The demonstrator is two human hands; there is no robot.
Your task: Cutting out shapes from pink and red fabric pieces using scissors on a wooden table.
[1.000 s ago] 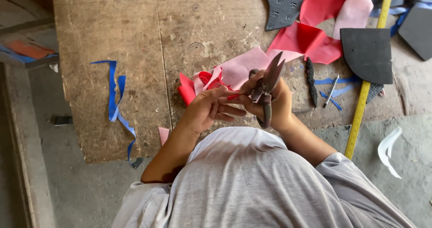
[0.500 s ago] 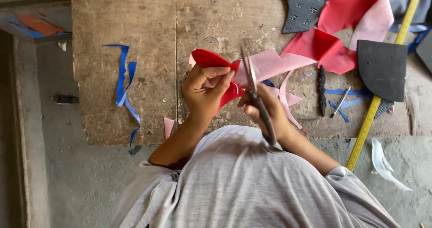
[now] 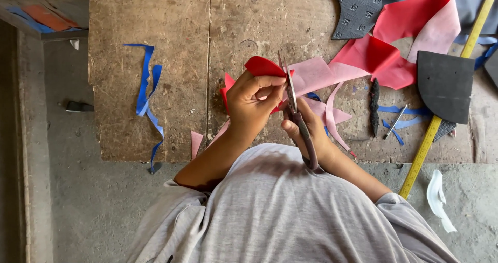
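My left hand (image 3: 252,103) grips a curved red piece of sheet material (image 3: 262,66) above the worn wooden board (image 3: 155,29). My right hand (image 3: 310,130) holds a pair of scissors (image 3: 292,98) with dark handles; the blades point away from me and sit against the red piece's right edge. A long red-and-pink sheet (image 3: 363,60) trails from the piece to the upper right. Pink offcuts (image 3: 332,115) lie just beyond my right hand.
Blue strips (image 3: 147,89) lie on the board's left. A yellow measuring stick (image 3: 446,102) runs diagonally at right, beside a dark sole-shaped piece (image 3: 445,81), a textured grey piece (image 3: 360,6), a dark tool (image 3: 374,107) and a white scrap (image 3: 438,198) on the concrete floor.
My left hand has turned the red piece and lifted it slightly. The scissors have swung upright, blades now against the red piece's edge.
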